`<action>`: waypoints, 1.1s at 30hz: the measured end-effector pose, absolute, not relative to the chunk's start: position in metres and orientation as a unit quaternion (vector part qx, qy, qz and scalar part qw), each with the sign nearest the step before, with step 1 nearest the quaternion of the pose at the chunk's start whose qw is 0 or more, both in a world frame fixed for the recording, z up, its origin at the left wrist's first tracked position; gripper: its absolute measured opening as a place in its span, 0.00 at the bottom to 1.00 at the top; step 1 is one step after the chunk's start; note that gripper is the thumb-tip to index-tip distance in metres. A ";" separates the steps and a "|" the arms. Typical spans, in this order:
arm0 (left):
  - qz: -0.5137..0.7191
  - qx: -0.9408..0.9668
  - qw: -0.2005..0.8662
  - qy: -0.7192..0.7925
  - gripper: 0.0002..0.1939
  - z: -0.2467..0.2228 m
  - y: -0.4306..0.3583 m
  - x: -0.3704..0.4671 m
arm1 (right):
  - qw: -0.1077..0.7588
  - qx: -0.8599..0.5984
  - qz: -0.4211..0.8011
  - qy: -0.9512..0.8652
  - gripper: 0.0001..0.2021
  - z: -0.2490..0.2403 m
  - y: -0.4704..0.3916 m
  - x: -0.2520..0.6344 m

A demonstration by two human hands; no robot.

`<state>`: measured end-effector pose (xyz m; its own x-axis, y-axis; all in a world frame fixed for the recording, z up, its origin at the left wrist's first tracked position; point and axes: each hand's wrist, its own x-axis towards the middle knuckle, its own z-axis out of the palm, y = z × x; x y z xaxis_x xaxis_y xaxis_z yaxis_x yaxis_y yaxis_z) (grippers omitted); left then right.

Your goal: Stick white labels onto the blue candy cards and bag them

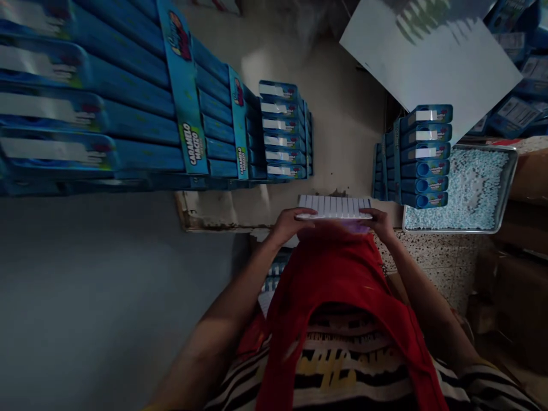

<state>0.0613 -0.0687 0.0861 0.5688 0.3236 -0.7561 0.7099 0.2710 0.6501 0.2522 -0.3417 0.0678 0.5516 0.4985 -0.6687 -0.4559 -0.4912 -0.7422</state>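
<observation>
Both hands grip a white sheet marked off in narrow strips, like a sheet of labels, at the front edge of the table. My left hand pinches its left end, thumb on top. At the right end my right hand has hold of it the same way. Just right of the sheet stands a stack of blue candy boxes; white labels cover the round windows of its upper boxes, while the lower ones show bare windows. Another blue box stack stands behind and left, with white labels on its ends.
Large banded rows of blue boxes fill the left side of the table. A metal tray of pale blue pellets sits at the right, beneath a white board. More blue packages lie far right, above cardboard boxes.
</observation>
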 end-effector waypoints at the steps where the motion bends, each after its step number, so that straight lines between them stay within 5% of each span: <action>1: -0.137 0.584 0.660 0.452 0.28 0.084 -0.071 0.061 | 0.503 -0.725 0.470 -0.017 0.26 0.070 -0.342 0.251; 9: -0.025 0.762 0.483 0.432 0.07 0.094 -0.069 0.059 | 0.270 -0.886 0.273 -0.259 0.12 0.131 -0.330 0.237; 12: -0.066 0.846 0.430 0.307 0.06 0.112 -0.052 0.056 | 0.291 -0.832 0.371 -0.293 0.15 0.148 -0.327 0.245; 18: -0.245 0.813 0.509 0.140 0.11 0.117 -0.069 0.087 | 0.359 -0.744 0.534 -0.180 0.26 0.133 -0.319 0.272; 25: -0.214 0.784 0.552 0.188 0.10 0.089 -0.109 0.129 | 0.115 -0.798 0.426 -0.411 0.08 0.127 -0.293 0.278; 33: -0.259 0.695 0.608 0.282 0.15 0.059 -0.057 0.112 | 0.015 -0.817 0.426 -0.389 0.15 0.115 -0.300 0.279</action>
<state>0.1123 -0.0567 0.0592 0.7062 0.0773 -0.7037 0.7078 -0.1018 0.6991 0.2792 -0.2999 0.1149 0.3353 0.6485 -0.6834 0.6222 -0.6971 -0.3562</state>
